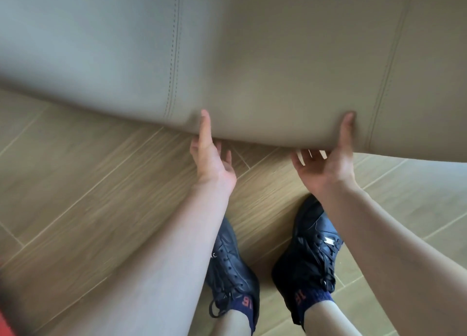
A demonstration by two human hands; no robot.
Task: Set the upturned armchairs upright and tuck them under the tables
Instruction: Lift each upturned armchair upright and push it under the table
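Observation:
A beige padded armchair (252,57) with stitched seams fills the upper half of the head view, seen from very close. Its curved lower edge hangs above the floor. My left hand (209,156) grips that edge, thumb pressed on the outer face and fingers curled underneath. My right hand (326,164) grips the same edge further right in the same way, thumb up on the upholstery and fingers under the rim. The chair's legs and seat are out of sight.
Wood-look floor tiles (88,184) in a herringbone pattern lie below. My two feet in dark sneakers (308,255) stand right under the chair's edge. A sliver of red (5,325) shows at the bottom left corner.

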